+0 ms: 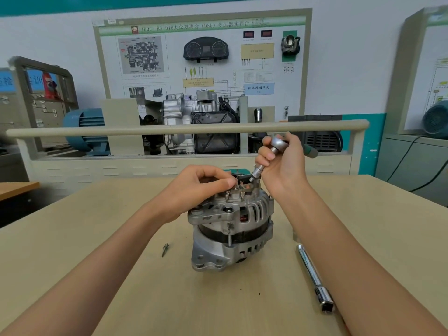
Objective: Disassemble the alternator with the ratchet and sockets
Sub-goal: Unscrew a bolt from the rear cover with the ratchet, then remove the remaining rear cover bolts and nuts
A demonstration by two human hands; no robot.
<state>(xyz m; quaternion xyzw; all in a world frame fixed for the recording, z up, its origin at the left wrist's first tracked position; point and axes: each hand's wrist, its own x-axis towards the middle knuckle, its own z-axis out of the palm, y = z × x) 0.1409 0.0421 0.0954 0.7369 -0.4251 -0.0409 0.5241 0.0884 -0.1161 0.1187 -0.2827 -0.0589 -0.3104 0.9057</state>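
A silver alternator (230, 226) stands upright in the middle of the tan table (97, 238). My right hand (283, 163) grips the head of a ratchet (277, 143) with a green handle. Its socket (257, 174) points down onto the far top edge of the alternator. My left hand (194, 187) rests on the alternator's top left, with curled fingers holding parts there.
A loose screw (165, 249) lies on the table left of the alternator. A chrome extension bar (315, 278) lies to the right, partly under my right forearm. A beige rail (169, 130) and a training stand with a gearbox (201, 122) sit behind the table.
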